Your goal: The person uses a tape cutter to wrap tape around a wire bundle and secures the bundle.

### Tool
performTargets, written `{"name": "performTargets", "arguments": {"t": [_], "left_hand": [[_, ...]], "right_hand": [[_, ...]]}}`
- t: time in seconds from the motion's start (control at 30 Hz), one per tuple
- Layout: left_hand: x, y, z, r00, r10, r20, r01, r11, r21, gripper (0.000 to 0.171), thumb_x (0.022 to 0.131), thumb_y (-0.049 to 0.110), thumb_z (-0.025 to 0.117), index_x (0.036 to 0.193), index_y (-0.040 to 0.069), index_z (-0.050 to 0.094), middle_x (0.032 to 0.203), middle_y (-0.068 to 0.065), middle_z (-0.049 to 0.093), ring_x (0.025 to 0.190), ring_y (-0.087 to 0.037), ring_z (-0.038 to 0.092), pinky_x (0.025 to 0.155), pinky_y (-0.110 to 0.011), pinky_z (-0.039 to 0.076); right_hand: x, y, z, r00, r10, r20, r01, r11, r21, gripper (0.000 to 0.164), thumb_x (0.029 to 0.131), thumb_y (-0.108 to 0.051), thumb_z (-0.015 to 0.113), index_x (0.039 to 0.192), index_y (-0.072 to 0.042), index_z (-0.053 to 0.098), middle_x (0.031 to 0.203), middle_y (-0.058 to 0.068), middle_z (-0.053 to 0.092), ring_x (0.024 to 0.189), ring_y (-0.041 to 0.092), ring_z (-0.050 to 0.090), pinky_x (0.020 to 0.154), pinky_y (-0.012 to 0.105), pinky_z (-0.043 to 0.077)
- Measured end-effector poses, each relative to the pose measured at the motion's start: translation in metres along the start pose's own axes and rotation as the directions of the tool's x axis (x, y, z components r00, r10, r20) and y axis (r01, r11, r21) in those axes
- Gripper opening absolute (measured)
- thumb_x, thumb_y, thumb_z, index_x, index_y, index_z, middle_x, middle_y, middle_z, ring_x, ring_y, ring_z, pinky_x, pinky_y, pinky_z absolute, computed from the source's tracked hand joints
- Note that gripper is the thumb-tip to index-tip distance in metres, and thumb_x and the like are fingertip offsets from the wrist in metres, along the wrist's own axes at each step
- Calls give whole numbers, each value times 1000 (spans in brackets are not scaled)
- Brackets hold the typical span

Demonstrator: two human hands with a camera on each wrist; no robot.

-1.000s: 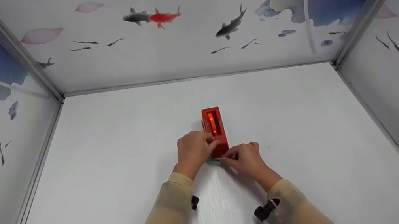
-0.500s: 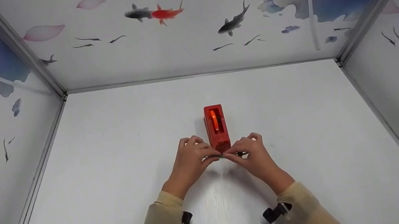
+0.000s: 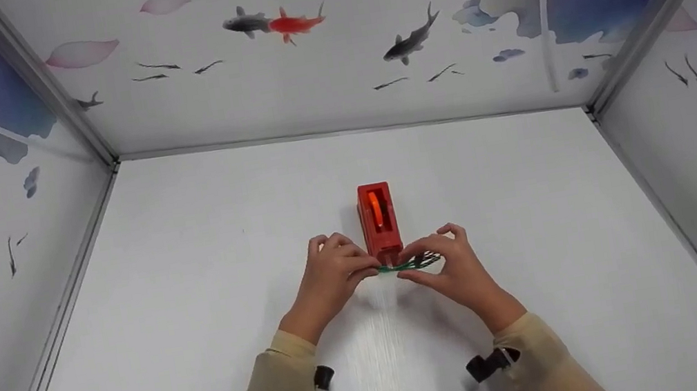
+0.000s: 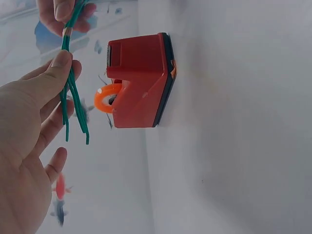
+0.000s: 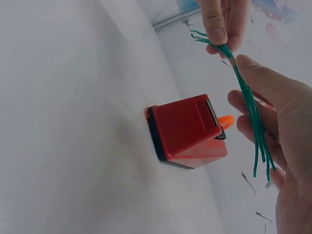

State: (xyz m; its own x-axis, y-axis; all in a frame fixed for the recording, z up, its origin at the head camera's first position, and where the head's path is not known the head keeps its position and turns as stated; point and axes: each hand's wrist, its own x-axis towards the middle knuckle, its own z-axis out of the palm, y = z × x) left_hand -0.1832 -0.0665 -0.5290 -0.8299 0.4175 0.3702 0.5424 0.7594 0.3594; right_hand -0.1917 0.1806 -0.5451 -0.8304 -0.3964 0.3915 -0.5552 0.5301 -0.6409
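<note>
A bundle of thin green wires (image 3: 425, 259) is held up just in front of a red tape dispenser (image 3: 383, 239), with a narrow band of tape (image 5: 232, 61) round it. My left hand (image 3: 331, 271) pinches the bundle beside the band, thumb against fingertips. My right hand (image 3: 456, 267) has its thumb and fingers loosely round the wires, thumb tip right at the band. In the right wrist view, several loose wire ends (image 5: 263, 163) hang down past the right palm. An orange ring (image 4: 105, 97) sits in the dispenser, whose serrated cutter (image 5: 212, 112) faces the hands.
The dispenser stands on a white tabletop (image 3: 223, 243). White panels (image 3: 167, 112) painted with fish and petals enclose the back and both sides. A small black device (image 3: 494, 363) is strapped at the right wrist, another (image 3: 324, 377) at the left.
My left hand has come away from the dispenser to pinch the wires. My right thumb and fingers have spread slightly, showing more of the bundle. The dispenser stays put.
</note>
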Motion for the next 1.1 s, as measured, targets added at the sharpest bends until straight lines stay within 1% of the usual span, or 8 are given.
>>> {"name": "performTargets", "arguments": {"t": [0.2,0.4,0.6,0.7,0.8,0.9,1.0,1.1], "left_hand": [[2,2,-1,996,66,-53,-65,998,22,20,88,35,77,106,31,83,94,9,77,106,-14,60,102,-47,42],[4,4,-1,989,122,-81,-117,992,55,18,87,34,77,103,29,84,93,8,75,107,-15,59,102,-47,42],[3,4,2,986,144,-89,-136,986,94,17,86,34,78,102,31,84,93,9,75,106,-14,59,101,-46,42],[1,3,4,987,138,-86,-130,988,84,17,87,32,79,103,31,84,94,9,76,106,-14,59,101,-46,41],[0,3,4,989,113,-90,-108,992,61,18,87,31,79,104,32,83,94,9,76,106,-14,60,101,-47,41],[0,3,3,992,90,-93,-88,996,25,18,89,31,78,106,32,83,94,8,76,106,-15,60,102,-49,41],[1,3,3,992,80,-92,-82,997,-15,18,90,32,76,107,31,83,95,8,77,106,-15,60,103,-50,41],[1,3,4,993,71,-94,-75,996,-42,18,90,32,76,106,30,83,95,8,77,105,-14,59,103,-50,40]], "right_hand": [[2,-1,-1,997,-76,26,75,997,21,24,85,-21,86,107,-29,81,97,-16,78,93,10,71,102,52,24],[6,-4,-2,994,-25,106,19,998,61,19,89,-21,82,106,-30,81,98,-16,76,96,6,69,101,52,20],[8,-7,-3,972,10,233,-16,1000,22,10,94,-21,77,103,-25,78,97,-15,74,95,9,67,103,54,18],[8,-6,-3,964,15,265,-22,999,23,8,97,-24,74,104,-25,76,97,-16,73,94,8,66,103,54,19],[6,-5,-2,971,6,237,-16,999,42,18,93,-22,78,111,-27,75,102,-17,74,97,6,67,105,53,20],[5,-3,-1,988,-26,155,22,999,27,27,88,-17,84,111,-25,74,102,-15,75,96,6,69,105,53,23],[6,-1,1,995,-78,69,81,996,-32,24,85,-15,87,104,-20,74,94,-11,75,90,6,70,103,52,25],[6,0,4,992,-125,8,125,989,-82,20,83,-17,88,97,-19,74,86,-8,73,84,5,69,101,51,27]]}}
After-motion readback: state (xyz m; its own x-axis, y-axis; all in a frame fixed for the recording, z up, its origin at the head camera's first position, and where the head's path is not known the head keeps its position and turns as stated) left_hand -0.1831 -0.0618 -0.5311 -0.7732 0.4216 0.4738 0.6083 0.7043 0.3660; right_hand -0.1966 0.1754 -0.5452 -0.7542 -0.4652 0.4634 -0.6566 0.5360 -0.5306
